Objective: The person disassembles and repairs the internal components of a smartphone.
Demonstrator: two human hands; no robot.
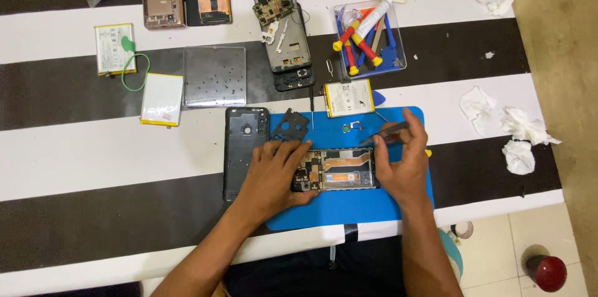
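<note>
An opened phone (pixel 339 169), its circuit board and copper shielding showing, lies on a blue work mat (pixel 349 206). My left hand (pixel 272 175) presses flat on the phone's left end. My right hand (pixel 403 163) rests at the phone's right end and holds metal tweezers (pixel 383 132), which point left above the phone. Left of my left hand lies a black phone back cover (pixel 243 141). A small black plastic frame piece (pixel 290 125) sits on the mat's top left.
A white battery (pixel 349 98) lies at the mat's top edge. Behind stand a clear tray of tools (pixel 369 38), another stripped phone (pixel 286 41), a grey screw plate (pixel 215 76) and two batteries (pixel 162 99). Crumpled tissues (pixel 520 138) lie right. A red object (pixel 547 272) stands on the floor.
</note>
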